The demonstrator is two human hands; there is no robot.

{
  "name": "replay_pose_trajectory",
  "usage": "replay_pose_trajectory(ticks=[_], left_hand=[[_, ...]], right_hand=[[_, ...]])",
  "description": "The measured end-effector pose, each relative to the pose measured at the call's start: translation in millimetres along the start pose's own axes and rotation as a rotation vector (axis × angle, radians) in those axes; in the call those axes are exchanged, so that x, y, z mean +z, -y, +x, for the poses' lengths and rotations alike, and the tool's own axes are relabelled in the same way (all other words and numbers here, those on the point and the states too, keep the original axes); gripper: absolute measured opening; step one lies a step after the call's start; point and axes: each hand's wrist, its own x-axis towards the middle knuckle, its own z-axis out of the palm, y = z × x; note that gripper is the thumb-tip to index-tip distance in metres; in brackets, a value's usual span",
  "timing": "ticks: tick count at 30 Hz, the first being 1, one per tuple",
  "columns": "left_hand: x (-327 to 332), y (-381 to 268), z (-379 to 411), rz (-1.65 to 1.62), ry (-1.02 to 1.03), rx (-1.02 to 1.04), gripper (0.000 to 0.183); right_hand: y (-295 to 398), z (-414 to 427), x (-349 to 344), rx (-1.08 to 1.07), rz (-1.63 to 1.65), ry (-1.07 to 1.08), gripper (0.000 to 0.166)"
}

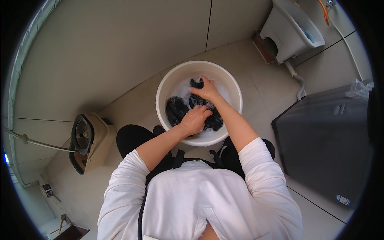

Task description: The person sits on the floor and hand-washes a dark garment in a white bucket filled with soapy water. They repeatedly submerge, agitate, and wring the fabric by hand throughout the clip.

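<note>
Between my knees on the floor stands a round white plastic basin (160, 90) with sudsy water in it. Wet black cloth (177, 108) lies bunched in the water, from the left side to the lower right. My left hand (195, 119) rests on the dark cloth near the basin's middle, its fingers curled onto it. Farther forward, my right hand (206, 88) has its thumb and fingers spread around a raised black fold (196, 83). Whether the right fingers press on that fold cannot be told. Soap foam (222, 90) clings to the cloth and floats beside the right hand.
A mop bucket with a spinner basket (102, 144) stands to the left. A white wall sink (288, 33) with a grey drain hose (301, 87) is at the upper right. A large dark grey cabinet or appliance (321, 135) stands on the right. A wall runs along the far side.
</note>
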Motion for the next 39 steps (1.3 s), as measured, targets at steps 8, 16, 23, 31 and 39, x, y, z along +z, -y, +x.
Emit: replay_pose_trajectory(ticks=[8, 16, 23, 31, 39], left_hand=[[23, 12, -2, -0.005, -0.070, -0.044, 0.050], [22, 76, 47, -1.181, -0.614, -0.765, 0.036], [26, 43, 70, -0.647, -0.793, -0.338, 0.044], [11, 22, 54, -0.274, -0.599, -0.333, 0.024], [12, 2, 59, -0.375, -0.577, -0.377, 0.034]], right_hand=[[-27, 33, 11, 0.086, -0.024, -0.123, 0.055], [-29, -9, -30, 0.227, 1.043, 0.175, 0.050], [-17, -10, -8, 0.272, 1.066, -0.125, 0.046], [-10, -13, 15, 0.271, 1.107, -0.127, 0.052], [-57, -7, 7, 0.446, 1.414, 0.121, 0.046]])
